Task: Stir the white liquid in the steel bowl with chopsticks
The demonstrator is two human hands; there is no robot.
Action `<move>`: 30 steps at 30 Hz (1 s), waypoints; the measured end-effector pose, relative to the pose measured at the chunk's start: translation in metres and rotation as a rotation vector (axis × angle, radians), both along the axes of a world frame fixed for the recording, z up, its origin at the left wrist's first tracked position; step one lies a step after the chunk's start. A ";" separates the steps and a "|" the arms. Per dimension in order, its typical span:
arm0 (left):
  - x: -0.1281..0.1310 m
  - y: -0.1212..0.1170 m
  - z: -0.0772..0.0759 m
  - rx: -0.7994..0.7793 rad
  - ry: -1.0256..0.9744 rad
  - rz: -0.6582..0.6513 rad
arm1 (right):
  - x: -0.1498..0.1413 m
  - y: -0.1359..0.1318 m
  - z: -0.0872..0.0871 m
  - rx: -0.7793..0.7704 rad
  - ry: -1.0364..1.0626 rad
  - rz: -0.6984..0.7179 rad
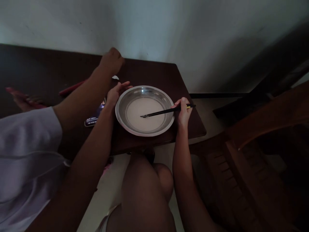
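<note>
A wide steel bowl (130, 129) holding a pale, milky mixture (147, 109) sits near the table's front edge. In my right hand (183, 112), at the bowl's right rim, is a pair of black chopsticks (164, 111). The fingers are closed round their thick ends, and the tips reach the mixture near its middle. My left hand (114, 95) lies against the bowl's upper left side, fingers stretched out and apart along the rim. Its thumb cannot be made out clearly.
Another person's arm (82, 96) reaches across the dark table (154, 72) from the left, its hand near the wall. A phone (91, 120) and a red strip (73, 87) lie partly behind the arms. A wooden chair (224, 167) stands at right.
</note>
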State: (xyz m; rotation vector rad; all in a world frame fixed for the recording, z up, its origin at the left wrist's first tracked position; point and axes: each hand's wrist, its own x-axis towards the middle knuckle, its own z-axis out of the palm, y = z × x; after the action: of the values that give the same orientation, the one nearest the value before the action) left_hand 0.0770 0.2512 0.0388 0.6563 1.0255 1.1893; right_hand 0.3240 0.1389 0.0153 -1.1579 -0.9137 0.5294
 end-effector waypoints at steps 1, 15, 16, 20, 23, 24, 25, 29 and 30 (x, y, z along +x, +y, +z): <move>0.000 -0.003 -0.001 -0.002 -0.028 -0.058 | -0.001 -0.001 0.001 -0.003 -0.005 0.012; 0.000 -0.002 -0.005 -0.107 0.030 -0.237 | -0.001 -0.001 0.001 0.007 -0.096 0.099; 0.001 -0.002 -0.004 -0.112 0.042 -0.222 | 0.000 -0.001 0.001 0.010 -0.097 0.058; 0.002 0.001 -0.003 -0.126 0.049 -0.200 | 0.001 0.001 -0.001 0.060 0.022 -0.053; 0.002 0.001 -0.002 -0.151 0.009 -0.220 | 0.000 0.000 0.000 0.039 -0.027 0.075; 0.002 0.001 -0.001 -0.166 -0.004 -0.223 | 0.000 0.000 0.000 0.030 -0.052 0.090; 0.001 0.001 -0.001 -0.183 -0.016 -0.228 | 0.000 0.000 0.000 0.031 -0.061 0.073; -0.001 0.002 0.003 -0.219 -0.040 -0.246 | 0.002 0.002 -0.002 0.073 0.017 -0.061; -0.001 0.002 0.003 -0.214 -0.038 -0.242 | 0.002 0.002 -0.002 0.064 0.015 -0.043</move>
State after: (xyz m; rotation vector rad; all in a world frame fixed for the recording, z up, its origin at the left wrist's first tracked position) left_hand 0.0761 0.2531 0.0419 0.5689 0.9942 0.8648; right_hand 0.3259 0.1407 0.0133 -1.1116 -0.8852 0.4703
